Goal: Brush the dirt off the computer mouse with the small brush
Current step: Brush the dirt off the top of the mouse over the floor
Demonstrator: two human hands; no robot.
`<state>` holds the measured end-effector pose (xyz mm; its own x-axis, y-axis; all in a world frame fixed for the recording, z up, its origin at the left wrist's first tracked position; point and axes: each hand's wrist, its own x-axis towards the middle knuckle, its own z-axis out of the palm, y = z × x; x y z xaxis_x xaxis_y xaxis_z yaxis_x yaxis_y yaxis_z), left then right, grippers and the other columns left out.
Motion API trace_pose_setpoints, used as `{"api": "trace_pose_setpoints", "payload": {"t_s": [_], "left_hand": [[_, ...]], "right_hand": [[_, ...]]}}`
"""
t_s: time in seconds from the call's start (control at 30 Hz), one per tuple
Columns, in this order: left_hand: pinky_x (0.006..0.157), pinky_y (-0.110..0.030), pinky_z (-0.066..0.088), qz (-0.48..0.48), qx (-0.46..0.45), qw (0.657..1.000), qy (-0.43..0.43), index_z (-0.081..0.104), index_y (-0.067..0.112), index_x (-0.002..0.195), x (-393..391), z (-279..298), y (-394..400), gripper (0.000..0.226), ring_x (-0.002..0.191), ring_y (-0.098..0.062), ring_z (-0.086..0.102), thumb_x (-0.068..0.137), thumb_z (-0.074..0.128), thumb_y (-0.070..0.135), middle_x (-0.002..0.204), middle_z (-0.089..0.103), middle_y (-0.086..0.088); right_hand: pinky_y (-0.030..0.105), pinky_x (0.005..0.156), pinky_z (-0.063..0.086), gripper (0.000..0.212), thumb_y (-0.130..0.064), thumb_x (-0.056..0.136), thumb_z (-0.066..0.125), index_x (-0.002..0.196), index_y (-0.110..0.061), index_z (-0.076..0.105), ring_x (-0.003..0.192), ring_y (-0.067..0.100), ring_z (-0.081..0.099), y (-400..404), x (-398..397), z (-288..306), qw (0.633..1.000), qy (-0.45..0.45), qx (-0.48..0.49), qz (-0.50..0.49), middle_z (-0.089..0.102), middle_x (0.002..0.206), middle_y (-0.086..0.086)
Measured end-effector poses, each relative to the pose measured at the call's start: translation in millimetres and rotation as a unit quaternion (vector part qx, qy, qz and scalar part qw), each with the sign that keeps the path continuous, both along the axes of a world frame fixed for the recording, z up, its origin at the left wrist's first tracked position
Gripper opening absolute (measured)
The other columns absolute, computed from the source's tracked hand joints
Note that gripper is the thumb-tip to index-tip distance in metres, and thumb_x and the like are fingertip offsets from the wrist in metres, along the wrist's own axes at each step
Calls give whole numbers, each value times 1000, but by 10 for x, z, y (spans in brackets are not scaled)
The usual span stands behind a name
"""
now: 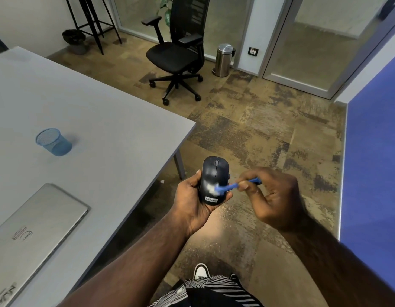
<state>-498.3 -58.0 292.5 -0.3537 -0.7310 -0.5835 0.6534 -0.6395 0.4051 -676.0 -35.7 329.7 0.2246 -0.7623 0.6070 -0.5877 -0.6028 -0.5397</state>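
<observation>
Striped black-and-white clothing (214,291) and one white-toed shoe (200,271) sit at the 6 o'clock edge of the head view, closest to the lens. Both bare forearms rise from there toward the centre.

Left hand (192,200): palm up, curled around the underside and sides of the computer mouse (214,180), thumb on its left flank, fingertips showing at its right edge. Grip is closed and firm on the mouse. The mouse is dark, held off the table above the carpet just below frame centre, wheel end pointing to 12 o'clock, a white "Lenovo" label at its near end. A pale smear shows on its back.

Right hand (271,196): at 3 o'clock of the mouse, motion-blurred, pinching the handle of the small brush (234,186) between thumb and fingers. The brush is blue; its head end lies on the back of the mouse at the pale smear, handle running out toward 3 o'clock.

Grey table (92,120): occupies the 9 o'clock half. A closed silver laptop (37,231) lies at 8 o'clock; a blue mesh cup (53,141) stands at 10 o'clock, well apart from the laptop.

Floor: a black office chair (178,52) at 12 o'clock, a steel pedal bin (224,59) just to its 3 o'clock side.
</observation>
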Motion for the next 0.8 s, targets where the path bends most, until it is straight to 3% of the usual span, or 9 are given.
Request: {"api": "trace_pose_setpoints", "payload": {"t_s": [0.07,0.2,0.37,0.5,0.7,0.8], "left_hand": [[82,-45,54,4,2,1000,2,58,-2,125,1,5,7,51,95,-35,66,101,33,35,123,63,-25],[70,-41,60,-3,0,1000,-4,60,-3,121,-9,29,-9,52,91,-37,64,100,33,36,115,65,-27],[71,-40,58,-20,-7,999,-30,59,-1,124,-18,13,26,51,92,-37,64,100,34,36,118,64,-27],[72,-40,57,-46,-31,998,-28,61,0,124,-31,21,60,50,92,-36,64,99,35,34,116,64,-25],[72,-41,57,-57,-43,997,-37,60,4,124,-34,48,67,46,92,-37,64,97,37,32,120,64,-26],[69,-40,58,-67,-47,996,-36,60,4,125,-37,55,80,45,90,-38,65,96,40,31,118,64,-27]], "right_hand": [[20,63,53,15,-16,88,60,89,-6,72,72,8,66,24,-1,-13,1000,17,9,19,74,81,1],[30,60,56,12,-8,90,61,94,-2,72,70,13,70,-42,-79,-12,995,-47,-10,-83,72,78,1],[36,56,56,15,-13,92,59,96,-5,71,70,17,70,-13,-31,-31,999,-5,-21,-27,73,82,2],[40,56,57,12,-6,93,62,101,-6,72,70,19,70,-167,-109,-10,992,-45,21,-115,72,81,4],[31,59,56,14,-17,94,58,102,-16,70,71,7,70,-132,-10,55,998,-45,23,-35,69,83,-11],[37,57,56,15,-16,95,58,100,-11,71,70,17,71,-184,-12,53,997,-32,21,-74,72,81,-1]]}}
